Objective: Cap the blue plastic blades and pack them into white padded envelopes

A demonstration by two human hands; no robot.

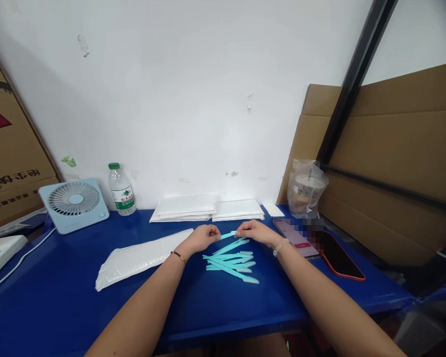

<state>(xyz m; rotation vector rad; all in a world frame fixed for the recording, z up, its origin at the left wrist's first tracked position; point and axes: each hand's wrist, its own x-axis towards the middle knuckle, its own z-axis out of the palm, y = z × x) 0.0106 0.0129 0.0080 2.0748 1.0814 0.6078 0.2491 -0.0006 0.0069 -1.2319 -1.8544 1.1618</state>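
Note:
Between my two hands a turquoise eyebrow razor [228, 235] is held level, just above the blue table. The fingers of my left hand [205, 237] pinch its left end. Its right end sits in the pinched fingers of my right hand [255, 232]. Just below lies a loose pile of several more eyebrow razors [230, 263], slim and turquoise with paler wide ends, mostly pointing right and overlapping. Left of the pile a long white plastic-wrapped packet [137, 258] lies slanted, its far end partly behind my left hand.
White flat packets [186, 206] are stacked along the wall. On the left stand a blue fan [76, 201] and a water bottle [122, 191]. To the right are a lit phone [295, 238], a dark phone [340, 255] and a bagged drink cup [306, 188]. Cardboard [401, 148] borders the table [193, 312].

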